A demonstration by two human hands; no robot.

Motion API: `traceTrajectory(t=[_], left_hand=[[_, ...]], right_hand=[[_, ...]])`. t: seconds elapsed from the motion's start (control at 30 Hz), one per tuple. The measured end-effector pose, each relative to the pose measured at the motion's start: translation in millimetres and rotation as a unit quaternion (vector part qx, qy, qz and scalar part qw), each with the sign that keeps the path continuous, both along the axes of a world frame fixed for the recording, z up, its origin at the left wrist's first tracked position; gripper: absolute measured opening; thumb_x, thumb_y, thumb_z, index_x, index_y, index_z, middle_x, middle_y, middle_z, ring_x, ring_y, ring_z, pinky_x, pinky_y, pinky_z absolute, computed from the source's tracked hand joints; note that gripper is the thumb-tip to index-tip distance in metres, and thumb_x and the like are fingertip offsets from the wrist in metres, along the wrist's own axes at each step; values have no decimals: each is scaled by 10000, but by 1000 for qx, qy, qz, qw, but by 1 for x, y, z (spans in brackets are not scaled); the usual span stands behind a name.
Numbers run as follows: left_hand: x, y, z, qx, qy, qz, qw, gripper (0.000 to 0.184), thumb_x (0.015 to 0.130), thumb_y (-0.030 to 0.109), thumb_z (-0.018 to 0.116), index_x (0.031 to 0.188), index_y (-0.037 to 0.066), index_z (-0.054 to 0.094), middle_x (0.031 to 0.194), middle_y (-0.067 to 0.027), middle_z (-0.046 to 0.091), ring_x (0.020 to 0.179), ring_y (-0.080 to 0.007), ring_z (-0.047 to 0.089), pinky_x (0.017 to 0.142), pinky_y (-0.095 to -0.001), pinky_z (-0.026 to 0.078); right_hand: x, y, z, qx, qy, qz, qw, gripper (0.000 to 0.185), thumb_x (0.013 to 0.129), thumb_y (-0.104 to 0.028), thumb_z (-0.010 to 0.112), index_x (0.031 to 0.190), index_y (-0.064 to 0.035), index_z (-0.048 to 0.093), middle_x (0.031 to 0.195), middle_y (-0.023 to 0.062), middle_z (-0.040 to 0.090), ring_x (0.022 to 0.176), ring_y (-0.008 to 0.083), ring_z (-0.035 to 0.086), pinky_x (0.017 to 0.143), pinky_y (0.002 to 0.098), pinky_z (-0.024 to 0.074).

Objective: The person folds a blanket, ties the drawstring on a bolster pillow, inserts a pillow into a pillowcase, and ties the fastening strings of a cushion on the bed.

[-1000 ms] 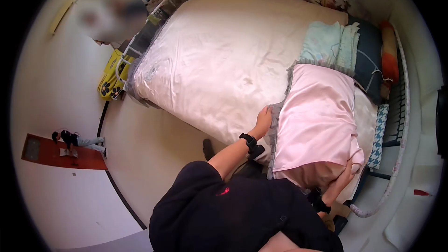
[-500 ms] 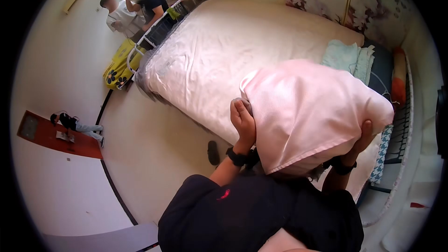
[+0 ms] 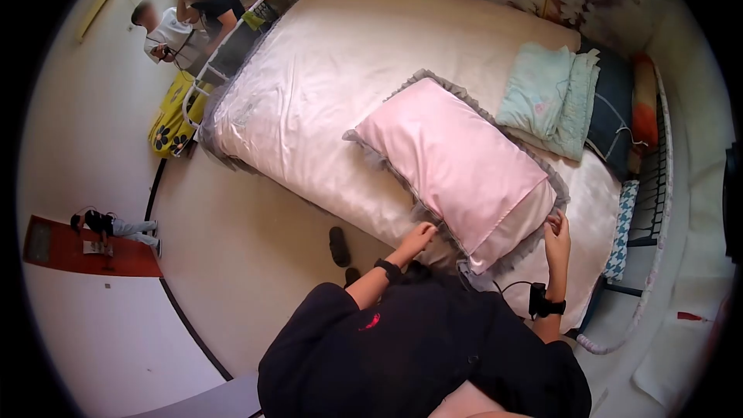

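Observation:
A pink satin pillow (image 3: 457,159) with a grey gauzy ruffle round its edge lies flat and slantwise on the bed (image 3: 333,70). At the pillow's near left side, my left hand (image 3: 419,240) has its fingers pinched together on the ruffle. My right hand (image 3: 556,238) is at the near right corner, fingers curled in against the ruffled edge. Dark bands with small devices circle both my wrists.
Folded mint-green cloth (image 3: 530,97) lies near the head of the bed, beside a dark cushion (image 3: 611,120) and a metal bed rail (image 3: 662,162). A dark slipper (image 3: 339,246) is on the floor. Two people (image 3: 209,11) are beyond the foot rail; another person (image 3: 116,226) stands by the red door.
The pillow was raised in both hands, its pink face draped towards me; now it lies on the bed with its ruffle showing. Both hands have come down to its near edges.

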State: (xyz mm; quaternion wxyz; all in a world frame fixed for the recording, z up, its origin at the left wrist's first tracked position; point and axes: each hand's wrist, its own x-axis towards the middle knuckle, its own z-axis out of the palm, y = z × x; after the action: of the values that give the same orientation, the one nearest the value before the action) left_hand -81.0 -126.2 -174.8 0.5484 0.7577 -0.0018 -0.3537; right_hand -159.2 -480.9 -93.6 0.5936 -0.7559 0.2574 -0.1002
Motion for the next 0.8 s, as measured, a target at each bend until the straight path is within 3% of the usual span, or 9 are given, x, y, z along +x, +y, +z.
traceTrajectory(t=[0.1, 0.17, 0.23, 0.27, 0.33, 0.43, 0.57, 0.63, 0.8], left_hand=[[7, -66, 62, -105, -22, -264, 959, 496, 872, 351, 549, 1248, 47, 437, 1109, -129, 548, 995, -206, 544, 812, -300, 458], [-4, -107, 110, -174, -39, -389, 904, 608, 826, 319, 631, 1296, 25, 383, 1208, -136, 508, 1073, -212, 513, 897, -321, 422], [-18, -139, 134, -340, -87, -431, 831, 586, 764, 220, 709, 1231, -7, 437, 1146, -105, 548, 1006, -163, 539, 845, -294, 446], [-20, -146, 141, -341, -86, -432, 831, 586, 764, 220, 709, 1231, -7, 437, 1146, -105, 548, 1006, -163, 539, 845, -294, 446], [-19, -155, 148, -358, 71, -296, 883, 482, 710, 131, 748, 1111, -15, 524, 1030, -76, 604, 909, -124, 567, 788, -266, 463], [-17, -155, 140, -328, 73, -265, 904, 338, 697, 89, 745, 979, -6, 584, 890, -45, 635, 818, -105, 582, 739, -252, 471], [-11, -147, 145, -287, 67, -256, 921, 305, 699, 91, 744, 953, -5, 603, 861, -38, 641, 802, -95, 580, 734, -250, 469], [-12, -145, 151, -309, 32, -236, 921, 304, 711, 105, 738, 961, -7, 606, 869, -38, 643, 796, -87, 577, 730, -241, 463], [-16, -149, 136, -307, 54, -228, 922, 315, 730, 143, 735, 981, 5, 605, 907, -27, 639, 836, -90, 562, 777, -245, 441]], right_hand=[[21, 38, 59, -13, -78, 2, 997, 400, 843, -36, 532, 1231, -9, 440, 1059, 91, 544, 929, 162, 545, 819, 273, 442], [47, 62, 86, 69, -163, 39, 983, 389, 849, -40, 531, 1228, -20, 445, 1060, 84, 543, 928, 156, 550, 822, 265, 435], [71, 77, 104, 166, -199, 84, 962, 379, 861, -61, 526, 1229, -28, 441, 1088, 80, 537, 919, 133, 549, 786, 249, 435], [78, 83, 119, 165, -199, 83, 962, 379, 861, -61, 526, 1229, -28, 441, 1088, 80, 537, 919, 133, 549, 786, 249, 435], [88, 90, 145, 149, -200, 155, 956, 341, 849, -38, 533, 1184, -25, 472, 1067, 77, 548, 898, 140, 566, 805, 267, 440], [104, 91, 139, 61, -226, 127, 964, 299, 837, -29, 535, 1134, -20, 505, 1001, 68, 580, 845, 133, 581, 768, 262, 456], [115, 92, 139, -74, -235, 79, 966, 247, 823, -5, 526, 1068, -14, 544, 917, 74, 603, 778, 140, 593, 707, 265, 466], [119, 86, 133, -196, -326, 67, 922, 200, 808, 37, 510, 996, 1, 567, 867, 89, 605, 706, 153, 584, 662, 276, 466], [111, 82, 131, -282, -404, 110, 863, 174, 805, 100, 467, 918, 14, 567, 847, 95, 583, 657, 147, 550, 629, 265, 456]])
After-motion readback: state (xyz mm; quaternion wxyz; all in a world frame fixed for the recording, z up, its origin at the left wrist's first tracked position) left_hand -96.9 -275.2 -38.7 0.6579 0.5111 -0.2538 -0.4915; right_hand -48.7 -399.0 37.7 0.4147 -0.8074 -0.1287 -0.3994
